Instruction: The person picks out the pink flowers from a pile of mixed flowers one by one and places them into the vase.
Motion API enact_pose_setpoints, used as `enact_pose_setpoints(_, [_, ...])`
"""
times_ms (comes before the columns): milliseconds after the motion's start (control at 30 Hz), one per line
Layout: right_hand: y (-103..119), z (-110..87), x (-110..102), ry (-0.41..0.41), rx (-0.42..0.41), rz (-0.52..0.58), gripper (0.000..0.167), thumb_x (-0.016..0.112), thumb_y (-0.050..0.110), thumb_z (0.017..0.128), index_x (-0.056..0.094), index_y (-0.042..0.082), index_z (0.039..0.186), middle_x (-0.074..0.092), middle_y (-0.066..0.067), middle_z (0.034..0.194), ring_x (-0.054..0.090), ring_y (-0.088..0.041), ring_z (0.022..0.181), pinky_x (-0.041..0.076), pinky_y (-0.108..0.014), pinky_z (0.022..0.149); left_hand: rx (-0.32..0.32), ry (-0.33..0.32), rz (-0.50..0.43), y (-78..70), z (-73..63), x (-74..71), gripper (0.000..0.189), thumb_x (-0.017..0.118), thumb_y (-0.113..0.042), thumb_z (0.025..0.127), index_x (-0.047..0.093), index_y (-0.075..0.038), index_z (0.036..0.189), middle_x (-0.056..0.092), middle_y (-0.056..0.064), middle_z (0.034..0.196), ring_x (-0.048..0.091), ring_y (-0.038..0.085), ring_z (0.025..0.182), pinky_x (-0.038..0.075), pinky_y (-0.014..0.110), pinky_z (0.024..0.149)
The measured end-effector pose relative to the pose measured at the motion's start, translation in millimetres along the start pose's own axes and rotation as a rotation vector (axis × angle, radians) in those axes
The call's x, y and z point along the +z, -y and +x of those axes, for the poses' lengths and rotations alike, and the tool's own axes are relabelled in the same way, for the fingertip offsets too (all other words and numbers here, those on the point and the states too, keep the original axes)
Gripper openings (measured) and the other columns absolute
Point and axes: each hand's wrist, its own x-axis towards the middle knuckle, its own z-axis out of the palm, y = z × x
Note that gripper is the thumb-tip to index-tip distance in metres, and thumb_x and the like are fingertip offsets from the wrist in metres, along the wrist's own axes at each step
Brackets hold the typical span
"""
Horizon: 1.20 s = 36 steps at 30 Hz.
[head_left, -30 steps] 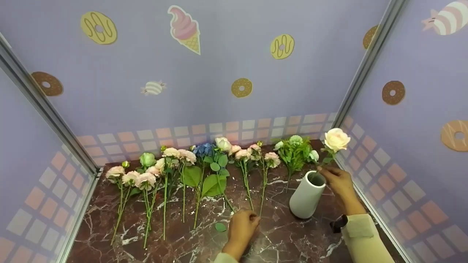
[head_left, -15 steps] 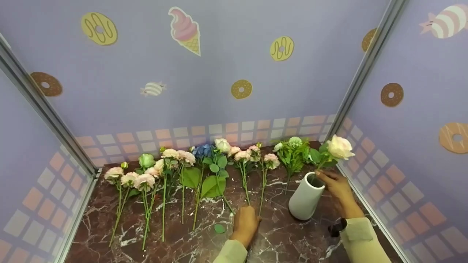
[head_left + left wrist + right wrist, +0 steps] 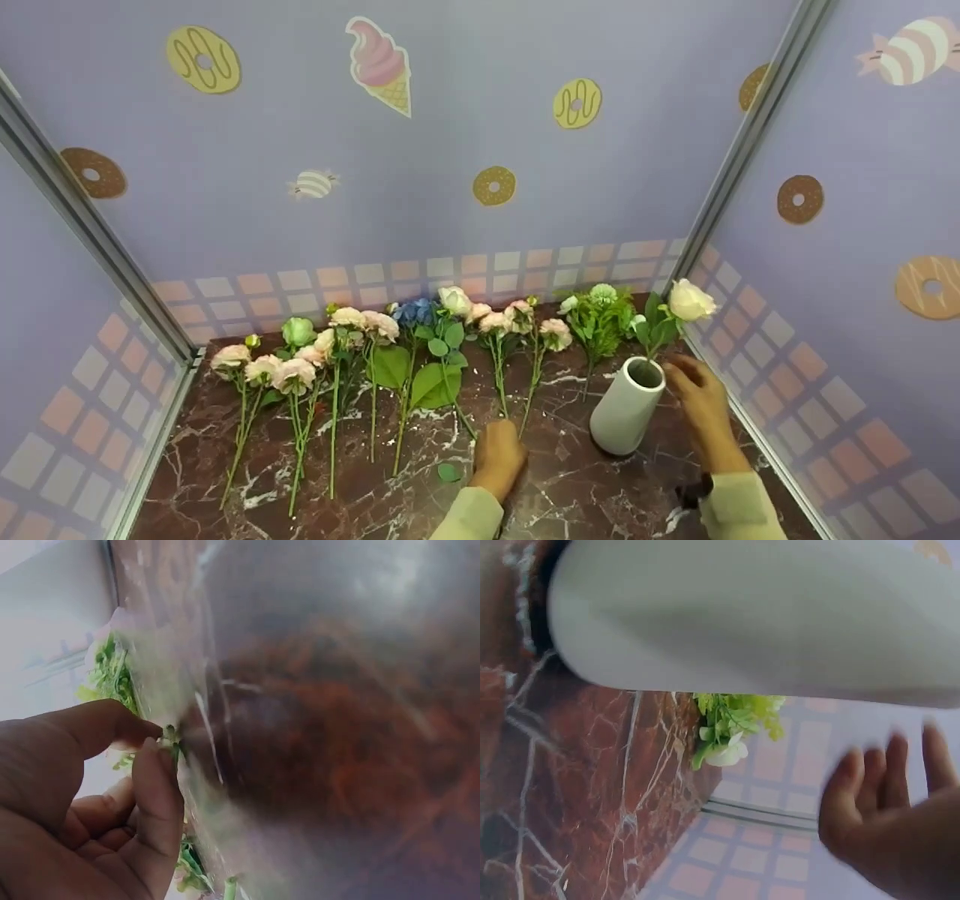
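The white vase point(image 3: 621, 420) stands upright on the right side of the marbled table. A cream rose point(image 3: 691, 300) with green leaves leans out of its mouth to the right. Beside the vase rim is my right hand point(image 3: 699, 394), its fingers loosely bent and holding nothing; the right wrist view shows a gap between these fingertips and the vase wall point(image 3: 742, 622). My left hand point(image 3: 499, 454) is low over the table at the stem ends of pale pink flowers point(image 3: 496, 322). Its thumb and forefinger pinch a green stem end point(image 3: 171, 733) in the left wrist view.
Several flowers lie in a row to the left, among them a blue one point(image 3: 416, 310) and a green-white one point(image 3: 298, 330). A leafy green bunch point(image 3: 600, 330) lies behind the vase. A loose leaf point(image 3: 449, 472) lies near my left hand. Patterned walls point(image 3: 420, 217) enclose the table.
My right hand has let go of the rose, which now rests in the vase, and has drawn slightly away. My left hand has turned a little at the pink flowers' stem ends.
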Motion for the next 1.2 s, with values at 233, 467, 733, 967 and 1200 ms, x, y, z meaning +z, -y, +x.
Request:
enact_pose_setpoints(233, [3,-33.1,10,-0.424,-0.258,0.057,0.012,0.07,0.002,0.106,0.077,-0.007,0.11,0.063,0.03,0.084,0.058,0.005,0.085,0.048,-0.01,0.078,0.032,0.016,0.014,-4.7,-6.0,-17.6,0.029,0.097,-0.021,0.081,0.074,-0.008,0.069,0.079,0.012,0.074,0.078,0.035,0.068,0.065,0.049,0.062])
enact_pose_setpoints(467, [2,-58.8,27,-0.436,-0.572,-0.028,0.009,0.071,-0.013,0.097,0.078,-0.012,0.103,0.066,0.022,0.091,0.058,0.01,0.085,0.047,-0.008,0.08,0.022,-0.046,-0.015,1.0,-8.3,-11.2,0.027,0.087,-0.014,0.079,0.067,-0.011,0.062,0.076,0.01,0.068,0.071,0.031,0.059,0.058,0.047,0.054])
enact_pose_setpoints(733, [0,-76.5,42,-0.208,-0.843,-0.052,0.016,0.073,-0.02,0.089,0.078,-0.008,0.098,0.073,0.004,0.085,0.06,0.007,0.078,0.049,-0.008,0.074,-0.038,0.199,-0.397,11.3,3.6,-15.8,0.037,0.082,-0.014,0.088,0.063,-0.023,0.057,0.058,-0.014,0.052,0.052,0.003,0.047,0.048,0.025,0.048])
enact_pose_setpoints(967, [-7,-84.7,66,-0.054,-0.759,-0.165,0.018,0.08,-0.012,0.093,0.082,0.003,0.101,0.08,-0.013,0.087,0.062,0.006,0.076,0.051,-0.009,0.069,-0.321,0.544,-1.015,-21.1,-27.6,-101.7,0.009,0.075,0.005,0.101,0.08,0.012,0.105,0.072,0.004,0.076,0.071,0.011,0.068,0.07,0.028,0.068])
enact_pose_setpoints(1200, [6,-83.5,84,0.097,-0.552,-0.209,0.012,0.079,0.0,0.101,0.084,0.005,0.111,0.085,-0.014,0.101,0.068,0.005,0.083,0.058,-0.013,0.076,-0.263,0.561,-1.083,-23.9,-42.0,-125.1,0.009,0.076,0.005,0.102,0.079,0.012,0.108,0.074,0.002,0.078,0.07,0.009,0.068,0.067,0.023,0.064])
